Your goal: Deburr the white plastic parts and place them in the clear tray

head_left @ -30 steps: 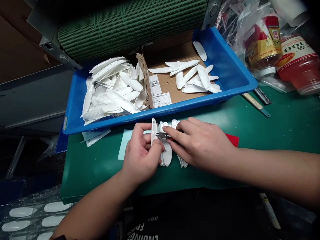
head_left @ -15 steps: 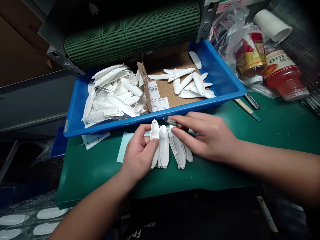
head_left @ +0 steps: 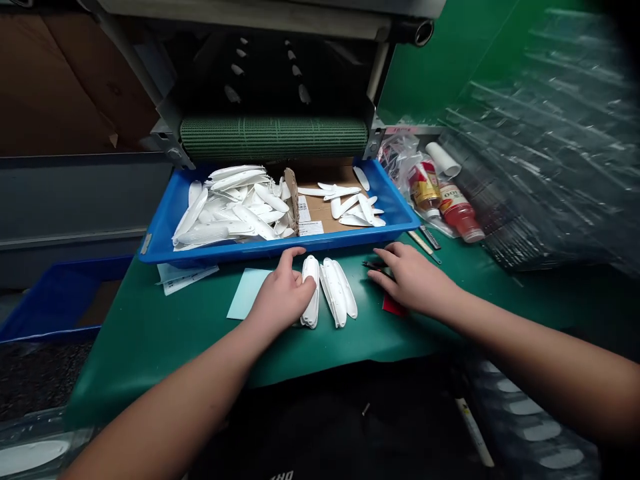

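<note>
My left hand is closed on a small stack of white plastic shells, with the thumb along its right side. Just right of it, a second group of the same long, oval shells leans on the green mat. To the right, my right hand is apart from the shells. A small dark tool points out between its thumb and forefinger; its kind and the grip's inner side are hidden. Partly under that hand lies a red piece.
A blue tray with a cardboard divider holds many loose white shells. Behind it is a green conveyor belt. Bottles, plastic bags and clear blister trays crowd the right. Pale blue paper lies left.
My right hand has drawn away to the right from the shells, with the dark tool. The shells beside my left hand stand closer together. The head view has tilted up.
</note>
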{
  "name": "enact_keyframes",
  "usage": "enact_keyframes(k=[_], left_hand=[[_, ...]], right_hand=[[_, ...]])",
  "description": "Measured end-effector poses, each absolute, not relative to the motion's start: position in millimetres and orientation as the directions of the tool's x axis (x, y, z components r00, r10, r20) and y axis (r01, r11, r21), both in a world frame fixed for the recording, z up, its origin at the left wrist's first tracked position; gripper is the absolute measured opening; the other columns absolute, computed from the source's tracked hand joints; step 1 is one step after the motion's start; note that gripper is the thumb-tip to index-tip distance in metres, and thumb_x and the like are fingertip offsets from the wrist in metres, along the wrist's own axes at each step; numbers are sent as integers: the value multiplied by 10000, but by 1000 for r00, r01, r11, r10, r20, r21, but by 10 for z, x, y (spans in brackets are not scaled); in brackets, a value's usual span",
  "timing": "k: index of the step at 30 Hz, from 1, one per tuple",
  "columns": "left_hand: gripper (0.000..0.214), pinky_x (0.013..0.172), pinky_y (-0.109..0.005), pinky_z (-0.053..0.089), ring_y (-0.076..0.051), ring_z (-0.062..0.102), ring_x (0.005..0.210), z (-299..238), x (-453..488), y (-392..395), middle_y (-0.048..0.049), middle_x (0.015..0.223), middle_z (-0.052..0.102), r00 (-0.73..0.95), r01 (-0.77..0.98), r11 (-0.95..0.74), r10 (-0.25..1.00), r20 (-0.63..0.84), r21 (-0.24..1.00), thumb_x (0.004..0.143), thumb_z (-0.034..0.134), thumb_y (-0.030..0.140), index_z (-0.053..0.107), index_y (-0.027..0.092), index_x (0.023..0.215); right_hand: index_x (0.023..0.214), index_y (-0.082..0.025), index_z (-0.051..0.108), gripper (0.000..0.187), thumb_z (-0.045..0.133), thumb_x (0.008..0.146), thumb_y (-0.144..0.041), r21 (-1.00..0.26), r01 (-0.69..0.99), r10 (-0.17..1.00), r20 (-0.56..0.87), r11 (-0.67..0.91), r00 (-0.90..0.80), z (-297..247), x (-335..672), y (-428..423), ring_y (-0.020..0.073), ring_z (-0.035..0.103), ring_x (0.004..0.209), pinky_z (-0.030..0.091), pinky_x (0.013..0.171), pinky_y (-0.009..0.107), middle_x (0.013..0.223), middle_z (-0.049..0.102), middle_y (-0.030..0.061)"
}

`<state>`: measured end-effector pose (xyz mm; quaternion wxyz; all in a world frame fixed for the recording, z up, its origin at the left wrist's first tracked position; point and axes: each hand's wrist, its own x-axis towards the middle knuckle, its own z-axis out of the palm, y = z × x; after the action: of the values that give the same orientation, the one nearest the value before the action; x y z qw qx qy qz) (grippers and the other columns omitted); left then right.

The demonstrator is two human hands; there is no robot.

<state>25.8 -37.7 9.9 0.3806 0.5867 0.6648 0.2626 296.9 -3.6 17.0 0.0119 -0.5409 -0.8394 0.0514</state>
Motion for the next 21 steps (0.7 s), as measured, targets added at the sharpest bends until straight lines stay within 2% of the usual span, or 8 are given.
enact_keyframes(k=[2,5,9,13,15,18,20,21], left_hand=[[539,584,-286,411,-202,612,618,68,223,-390,103,568,519,-4,616,143,984,-178,775,890,565,293,453,345,1415],[554,605,-302,395,-242,639,682,44,174,-410,71,588,555,14,647,105,989,-149,755,895,569,324,463,312,1438],[582,660,-321,440,-289,695,802,50,93,-412,-3,711,679,40,643,77,990,-133,762,914,515,307,455,242,1490],[660,529,-303,476,-253,659,527,100,36,-408,23,587,657,124,571,106,969,-213,814,919,443,271,368,279,1574],[746,451,-289,465,-257,627,450,136,48,-414,47,480,597,151,530,133,957,-248,837,905,441,268,254,243,1626],[851,462,-288,531,-235,649,470,142,88,-363,77,478,614,135,419,185,955,-263,889,844,500,228,193,249,1638],[815,427,-302,550,-212,640,436,78,104,-264,113,576,689,40,261,295,948,-315,919,749,605,215,413,373,1526],[744,437,-336,585,-225,680,482,24,103,-205,127,664,735,66,216,320,938,-341,923,696,680,213,534,401,1400]], right_hand=[[1469,-106,571,600,451,1070,-538,-219,912,933,-26,346,-360,217,2817,-189,362,612,1212,492,1027,471,1292,652,199],[1503,-104,513,740,362,1054,-673,-432,884,938,-194,180,-286,275,2456,-339,359,648,1199,511,986,453,1281,689,202],[1434,-22,528,873,416,984,-761,-460,883,942,-246,93,-228,241,1934,-303,440,645,1199,524,949,497,1302,658,293],[1443,33,482,865,545,956,-679,-470,882,965,-214,34,-151,216,1603,-246,451,640,1211,525,963,489,1343,612,346],[1336,-33,595,783,586,918,-695,-506,862,965,-219,14,-144,237,1538,-271,411,661,1194,550,928,424,1316,661,288],[1046,-177,711,617,594,857,-752,-591,806,951,-266,-31,-159,236,1541,-259,304,742,985,578,709,302,1113,775,122],[886,-216,670,596,625,780,-801,-635,769,951,-278,-77,-135,185,1597,-188,281,746,893,563,608,274,999,784,46],[770,-230,611,587,659,723,-813,-691,715,961,-254,-103,-108,152,1629,-150,280,738,836,552,568,277,876,766,10]])
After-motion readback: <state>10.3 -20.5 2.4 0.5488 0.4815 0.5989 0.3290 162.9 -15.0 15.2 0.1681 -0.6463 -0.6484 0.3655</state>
